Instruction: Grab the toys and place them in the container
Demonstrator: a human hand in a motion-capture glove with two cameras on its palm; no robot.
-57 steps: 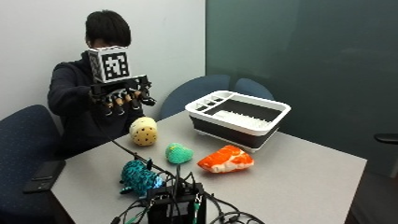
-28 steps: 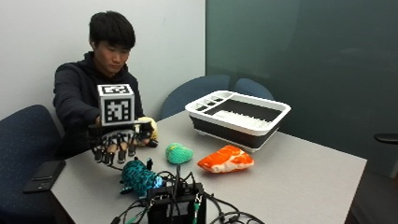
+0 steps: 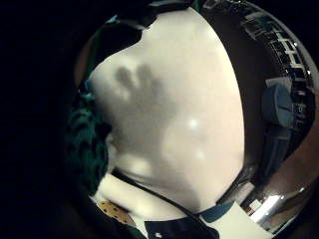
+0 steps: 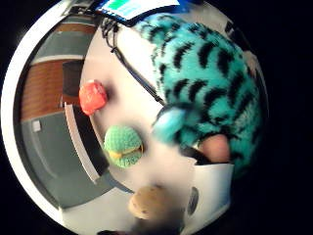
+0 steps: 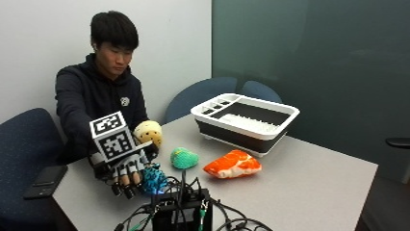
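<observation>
Item 1: right hand [image 5: 125,171], gloved, low over near-left part of table [image 5: 307,173], fingers pointing down, reaching onto teal striped plush toy [image 5: 154,179]. In thumb-side palm view teal plush [image 4: 210,93] fills much of frame, close to palm, a bare fingertip [image 4: 215,147] against its fur. Whether fingers curl round it or just touch: cannot tell.

Item 2: yellow spotted egg toy [image 5: 148,132], on table just behind hand.

Item 3: green round toy [image 5: 184,158], on table betw. egg and orange toy.

Item 4: orange-and-white plush toy [image 5: 233,164], on table, near front of container, apart from it.

Item 5: container [image 5: 247,122], white rim, dark walls, far side of table, no toy seen inside.

Item 6: black box w/ cables [image 5: 183,214], near edge of table, just beside teal plush.
</observation>
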